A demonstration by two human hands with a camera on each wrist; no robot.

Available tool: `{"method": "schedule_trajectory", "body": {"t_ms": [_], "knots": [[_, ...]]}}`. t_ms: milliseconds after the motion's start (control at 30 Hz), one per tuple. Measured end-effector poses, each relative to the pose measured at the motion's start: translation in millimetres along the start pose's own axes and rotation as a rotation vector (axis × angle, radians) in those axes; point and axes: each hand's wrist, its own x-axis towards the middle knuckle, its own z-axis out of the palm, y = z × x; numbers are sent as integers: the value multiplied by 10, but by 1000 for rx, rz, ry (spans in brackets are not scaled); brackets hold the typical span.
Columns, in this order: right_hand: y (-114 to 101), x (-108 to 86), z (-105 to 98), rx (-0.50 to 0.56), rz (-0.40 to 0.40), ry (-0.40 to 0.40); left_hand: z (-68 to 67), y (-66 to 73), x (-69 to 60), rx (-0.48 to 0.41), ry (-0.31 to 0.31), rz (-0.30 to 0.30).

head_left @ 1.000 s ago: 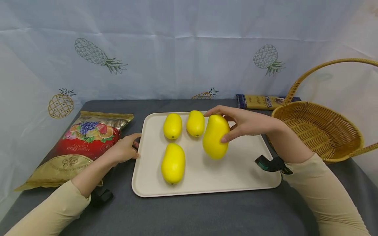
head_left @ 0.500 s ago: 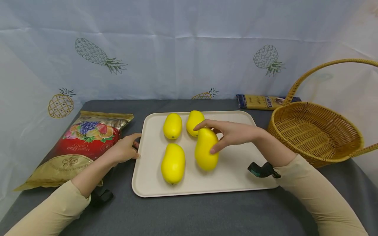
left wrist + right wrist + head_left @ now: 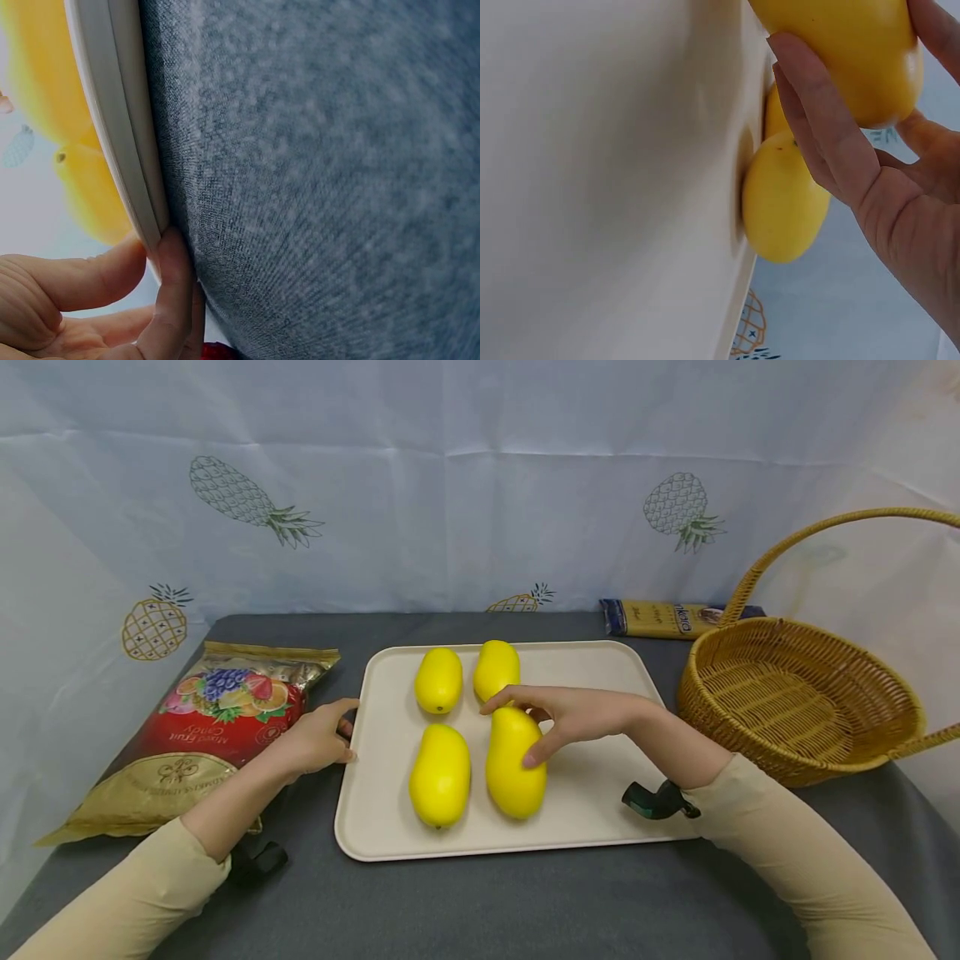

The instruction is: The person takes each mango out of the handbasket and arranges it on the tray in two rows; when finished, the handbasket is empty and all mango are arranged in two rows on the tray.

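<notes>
In the head view my right hand (image 3: 573,718) grips a plump yellow mango (image 3: 516,777) by its upper part, over the front middle of the cream tray (image 3: 600,810). The right wrist view shows fingers and thumb round this mango (image 3: 847,52); whether its lower end touches the tray is unclear. To its left lies another large mango (image 3: 439,777). Behind them sit two smaller mangoes, one at the left (image 3: 438,681) and one partly covered by my right fingers (image 3: 497,668). My left hand (image 3: 112,307) pinches the tray's left rim (image 3: 124,120) between thumb and fingers.
A red and gold candy bag (image 3: 217,718) lies left of the tray, under my left forearm. On the right stands a wicker basket (image 3: 802,693) with a tall handle. A yellow and blue packet (image 3: 660,619) lies at the back, against the pineapple-print cloth (image 3: 450,510).
My right hand has brought its mango left, toward the front and lower, beside the large mango at the front left. My left hand stays at the tray's rim.
</notes>
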Motion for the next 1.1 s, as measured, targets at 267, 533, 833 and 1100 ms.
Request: {"method": "schedule_trajectory", "body": {"t_ms": [267, 533, 833, 1100], "knots": [[56, 47, 35, 48, 46, -45, -6, -3, 4, 7, 0, 1], [104, 78, 26, 28, 91, -32, -5, 1, 6, 10, -1, -14], [146, 104, 31, 10, 129, -61, -5, -5, 13, 13, -3, -16], [161, 83, 43, 29, 134, -52, -5, -19, 14, 11, 0, -7]]}}
